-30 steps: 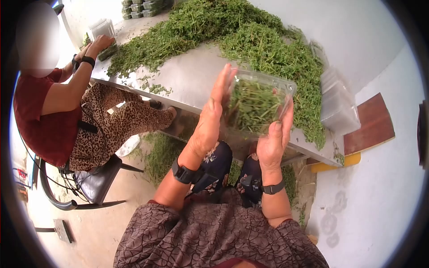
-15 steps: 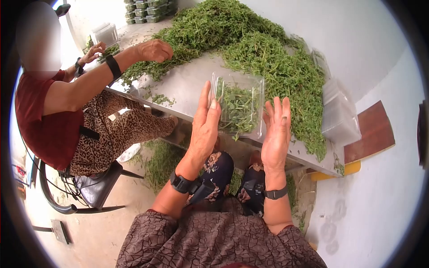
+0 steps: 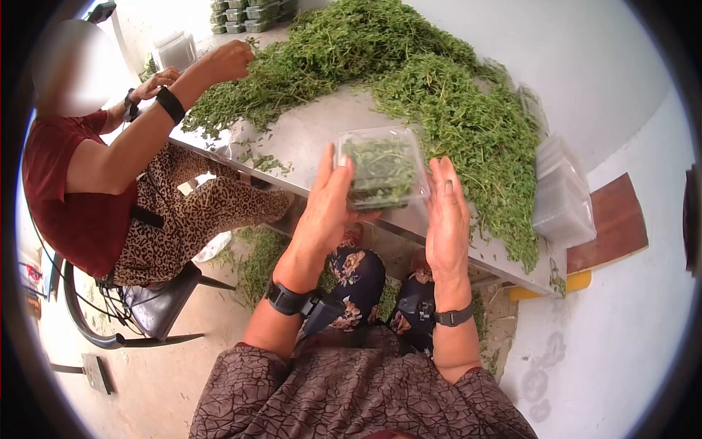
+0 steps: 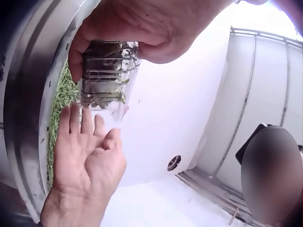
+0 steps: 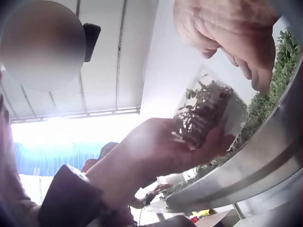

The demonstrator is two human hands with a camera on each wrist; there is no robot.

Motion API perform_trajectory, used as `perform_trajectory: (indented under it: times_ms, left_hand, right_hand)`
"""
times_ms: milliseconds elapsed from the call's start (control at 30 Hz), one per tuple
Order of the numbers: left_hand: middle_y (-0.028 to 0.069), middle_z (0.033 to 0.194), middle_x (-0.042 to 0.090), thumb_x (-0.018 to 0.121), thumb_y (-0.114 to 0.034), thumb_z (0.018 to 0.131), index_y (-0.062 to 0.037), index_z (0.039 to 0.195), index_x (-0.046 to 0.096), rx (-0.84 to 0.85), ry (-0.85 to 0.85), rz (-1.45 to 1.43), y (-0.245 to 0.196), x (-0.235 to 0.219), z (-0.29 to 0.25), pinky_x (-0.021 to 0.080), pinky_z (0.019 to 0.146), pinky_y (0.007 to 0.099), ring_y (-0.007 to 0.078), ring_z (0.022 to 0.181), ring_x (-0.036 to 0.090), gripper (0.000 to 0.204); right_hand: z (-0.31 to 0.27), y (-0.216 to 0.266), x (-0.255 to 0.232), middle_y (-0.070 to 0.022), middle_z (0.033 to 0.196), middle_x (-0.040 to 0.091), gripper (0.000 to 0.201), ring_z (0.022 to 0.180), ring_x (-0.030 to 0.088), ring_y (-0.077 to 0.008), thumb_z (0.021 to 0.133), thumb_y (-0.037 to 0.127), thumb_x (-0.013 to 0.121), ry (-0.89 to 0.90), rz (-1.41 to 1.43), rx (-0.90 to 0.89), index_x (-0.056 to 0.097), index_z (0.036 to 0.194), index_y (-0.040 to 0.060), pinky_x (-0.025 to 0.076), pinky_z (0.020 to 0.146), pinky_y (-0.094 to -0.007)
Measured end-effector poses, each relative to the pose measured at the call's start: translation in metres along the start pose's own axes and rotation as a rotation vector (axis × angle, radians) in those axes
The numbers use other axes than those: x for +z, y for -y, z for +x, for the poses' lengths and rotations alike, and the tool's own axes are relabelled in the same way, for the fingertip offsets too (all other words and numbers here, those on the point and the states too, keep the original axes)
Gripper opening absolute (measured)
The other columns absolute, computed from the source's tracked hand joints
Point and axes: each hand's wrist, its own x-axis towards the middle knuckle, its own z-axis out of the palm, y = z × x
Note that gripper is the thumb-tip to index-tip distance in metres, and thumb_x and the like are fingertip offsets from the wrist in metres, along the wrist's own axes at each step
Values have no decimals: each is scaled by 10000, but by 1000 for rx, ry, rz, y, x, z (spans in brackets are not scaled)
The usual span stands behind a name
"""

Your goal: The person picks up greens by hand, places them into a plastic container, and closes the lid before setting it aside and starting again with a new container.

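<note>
A clear plastic clamshell box [image 3: 382, 168] packed with green herbs is held above the table's near edge. My left hand [image 3: 329, 201] grips its left side, thumb underneath. In the left wrist view the left hand [image 4: 142, 28] curls over the box [image 4: 108, 71]. My right hand [image 3: 446, 212] stands flat with straight fingers just right of the box; I cannot tell whether it touches. The right wrist view shows the box [image 5: 208, 111] resting in the left hand [image 5: 156, 151], with the right hand [image 5: 232, 33] above it.
A big pile of green herbs [image 3: 439, 95] covers the steel table [image 3: 307, 132]. Stacked empty clear boxes [image 3: 559, 194] sit at the right end, filled ones [image 3: 248, 11] far back. A seated person [image 3: 88, 190] on the left reaches a hand [image 3: 227, 58] into the herbs.
The box went from open and tilted between both hands to closed and level in my left hand. My right hand let go and flattened beside it. The other person's arm reached into the pile.
</note>
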Motion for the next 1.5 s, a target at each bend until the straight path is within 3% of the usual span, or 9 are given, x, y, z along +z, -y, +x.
perform_trajectory:
  times_ms: [100,233,433,467,533,800,967,1133,1500]
  left_hand:
    - [184,1410,352,428,-355,975,-65,1490,27,4,9,63,0,2,1,571,708,393,302,1147,529,714]
    - [211,1373,399,460,-383,963,-29,1483,45,57,-30,254,-8,-3,0,574,693,354,301,1204,478,754]
    - [221,1411,367,445,-410,960,-36,1475,177,197,-120,587,-10,-11,11,558,703,315,292,1234,454,691]
    - [238,1422,345,441,-436,956,-59,1474,207,19,-111,413,-16,-13,1,561,716,319,305,1258,434,682]
    - [241,1426,338,437,-452,953,-67,1473,219,51,-110,425,-12,-15,3,563,712,322,312,1252,441,683]
    - [230,1406,372,422,-524,938,-48,1425,336,65,-139,518,-19,-38,22,579,669,340,331,1249,438,686]
    - [175,1116,588,438,-483,943,15,1327,445,117,-295,479,-30,-48,40,554,541,303,235,883,627,629]
    - [110,1012,580,416,-488,946,-7,1282,489,147,-237,498,-27,-49,40,551,566,324,210,844,602,591]
    - [176,1265,483,421,-466,948,3,1373,395,115,-260,352,-29,-50,32,554,559,315,241,937,616,633]
  right_hand:
    - [-12,-3,15,-172,1451,353,563,1316,375,-238,1002,301,394,94,-194,20,240,1453,1,300,1077,-350]
    - [0,-4,-4,-208,1425,378,568,1321,372,-254,994,265,424,46,92,103,240,1440,-35,309,1072,-336]
    - [-10,-13,6,-217,1418,379,561,1309,383,-256,1003,309,399,47,-210,63,299,1407,-66,309,1085,-345]
    - [-8,-14,-1,-209,1404,401,555,1292,404,-252,1002,318,408,54,-160,96,328,1392,-69,321,1076,-341]
    - [-9,-12,1,-215,1431,365,544,1318,378,-275,999,299,411,73,-126,130,349,1375,-89,307,1080,-414]
    - [-4,-28,-9,-213,1330,482,520,1224,487,-277,1003,315,412,116,20,106,407,1338,-83,383,1038,-368]
    - [-7,-28,-17,-229,1302,501,494,1188,518,-293,1004,288,417,158,-15,74,420,1310,-101,399,1026,-377]
    - [-1,-29,-18,-240,1276,511,477,1160,533,-307,1002,287,429,208,157,109,439,1266,-111,410,1018,-394]
    - [5,-27,-18,-262,1412,353,564,1286,405,-351,1010,345,375,195,226,156,321,1377,-79,332,1077,-454]
